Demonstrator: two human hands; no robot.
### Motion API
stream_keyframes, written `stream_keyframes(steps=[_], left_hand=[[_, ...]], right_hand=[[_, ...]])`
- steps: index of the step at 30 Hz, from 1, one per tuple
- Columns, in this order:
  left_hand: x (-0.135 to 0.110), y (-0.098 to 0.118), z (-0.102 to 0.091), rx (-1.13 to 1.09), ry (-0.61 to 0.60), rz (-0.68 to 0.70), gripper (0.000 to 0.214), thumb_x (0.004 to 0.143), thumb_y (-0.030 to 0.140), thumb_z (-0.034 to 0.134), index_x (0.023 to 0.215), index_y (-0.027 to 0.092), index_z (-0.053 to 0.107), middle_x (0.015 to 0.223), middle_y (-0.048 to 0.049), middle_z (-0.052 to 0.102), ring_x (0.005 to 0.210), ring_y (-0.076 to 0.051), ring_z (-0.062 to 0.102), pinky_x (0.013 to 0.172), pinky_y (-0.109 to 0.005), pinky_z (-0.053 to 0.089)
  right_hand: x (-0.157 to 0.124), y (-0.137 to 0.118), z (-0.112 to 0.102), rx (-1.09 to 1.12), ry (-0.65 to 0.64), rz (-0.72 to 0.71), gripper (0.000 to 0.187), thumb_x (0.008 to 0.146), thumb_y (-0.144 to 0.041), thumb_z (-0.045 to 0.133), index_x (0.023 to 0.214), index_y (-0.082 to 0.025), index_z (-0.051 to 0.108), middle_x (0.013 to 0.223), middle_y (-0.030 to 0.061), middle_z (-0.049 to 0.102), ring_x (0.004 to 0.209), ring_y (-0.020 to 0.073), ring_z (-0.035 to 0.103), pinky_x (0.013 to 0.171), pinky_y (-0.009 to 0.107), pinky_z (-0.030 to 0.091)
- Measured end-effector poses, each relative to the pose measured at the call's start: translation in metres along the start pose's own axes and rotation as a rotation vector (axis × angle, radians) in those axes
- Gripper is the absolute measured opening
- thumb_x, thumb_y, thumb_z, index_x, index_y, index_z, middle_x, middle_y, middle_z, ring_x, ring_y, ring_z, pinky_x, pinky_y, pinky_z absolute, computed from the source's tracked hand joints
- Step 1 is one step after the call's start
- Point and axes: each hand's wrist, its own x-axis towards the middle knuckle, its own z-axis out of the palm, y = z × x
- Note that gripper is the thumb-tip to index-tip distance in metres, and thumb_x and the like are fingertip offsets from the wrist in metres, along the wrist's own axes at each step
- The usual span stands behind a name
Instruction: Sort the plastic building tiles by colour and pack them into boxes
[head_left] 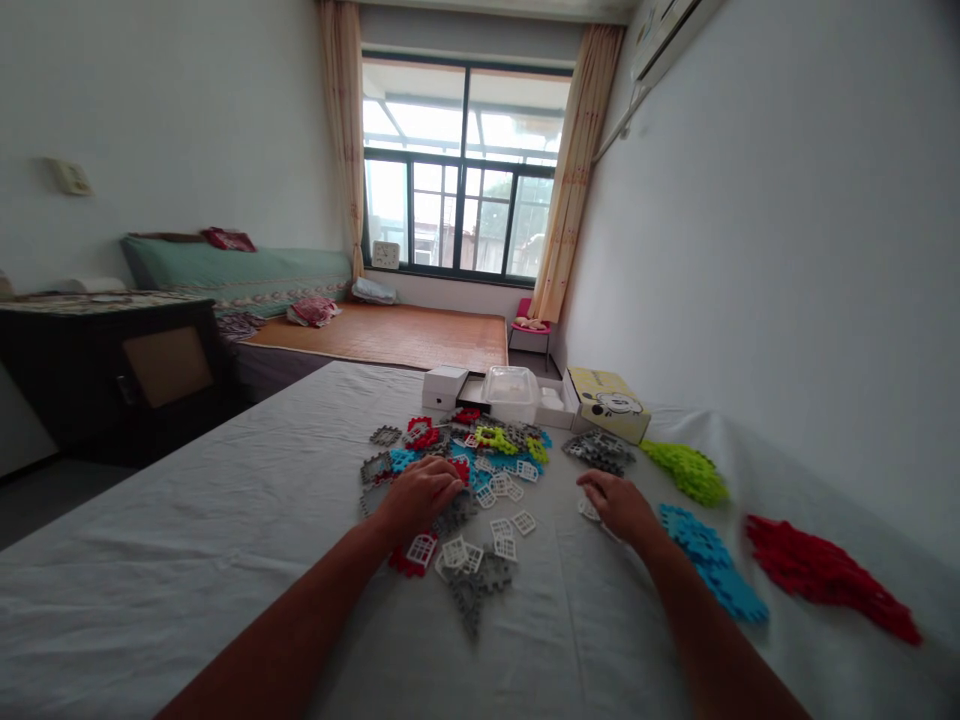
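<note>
A mixed heap of toothed plastic building pieces in grey, red, blue and lime lies on the white-covered table, with small white lattice window pieces (pixel 504 487) among them. Over the heap's near left part is my left hand (pixel 421 492), palm down, fingers bent and slightly apart beside a red piece (pixel 461 468). I see nothing held in it. My right hand (pixel 616 503) hovers low to the right of the heap, fingers loosely apart above a white window piece (pixel 588 510), partly hidden beneath it. More white window pieces (pixel 454 552) rest on grey pieces (pixel 487 578) in front.
Sorted piles of grey (pixel 598 450), lime (pixel 686 470), blue (pixel 712 562) and red pieces (pixel 825 570) lie to the right. Behind the heap stand a white box (pixel 444 387), a clear plastic tub (pixel 511 390) and a yellow box (pixel 609 402). A bed (pixel 405 335) is beyond the table.
</note>
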Motion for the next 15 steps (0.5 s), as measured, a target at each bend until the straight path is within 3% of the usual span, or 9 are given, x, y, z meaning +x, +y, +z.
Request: stream_keyframes(steps=[2,5,10,15], left_hand=[[0.0,-0.001,0.002,0.005,0.008,0.015,0.03,0.094,0.031,0.041,0.085,0.021,0.068,0.091,-0.0032,0.067,0.09,-0.015,0.057,0.087,-0.029,0.044],[0.0,-0.001,0.002,0.013,0.014,0.027,0.031,0.094,0.031,0.04,0.085,0.021,0.068,0.091,-0.0031,0.067,0.09,-0.016,0.057,0.087,-0.029,0.044],[0.0,-0.001,0.001,0.023,0.01,0.014,0.032,0.095,0.032,0.04,0.084,0.021,0.068,0.091,-0.0026,0.067,0.091,-0.015,0.057,0.087,-0.029,0.043],[0.0,-0.001,0.002,0.018,-0.008,0.002,0.031,0.095,0.032,0.04,0.085,0.02,0.068,0.092,-0.0026,0.067,0.091,-0.015,0.057,0.087,-0.028,0.043]], right_hand=[[0.0,0.005,0.0,-0.083,0.029,-0.012,0.024,0.083,-0.027,0.048,0.089,-0.02,0.07,0.092,0.0093,0.067,0.088,0.0228,0.06,0.082,0.036,0.045],[-0.003,-0.013,0.006,-0.041,0.042,-0.084,0.026,0.084,-0.029,0.051,0.1,-0.021,0.069,0.103,0.0095,0.064,0.094,0.0228,0.057,0.088,0.037,0.044],[-0.016,-0.063,0.018,0.204,-0.252,-0.36,0.031,0.084,-0.033,0.056,0.114,-0.026,0.063,0.114,0.0067,0.061,0.102,0.0207,0.054,0.091,0.034,0.044],[-0.02,-0.076,0.022,0.133,-0.29,-0.401,0.028,0.084,-0.028,0.058,0.11,-0.024,0.065,0.112,0.0063,0.062,0.104,0.0219,0.051,0.092,0.034,0.041]])
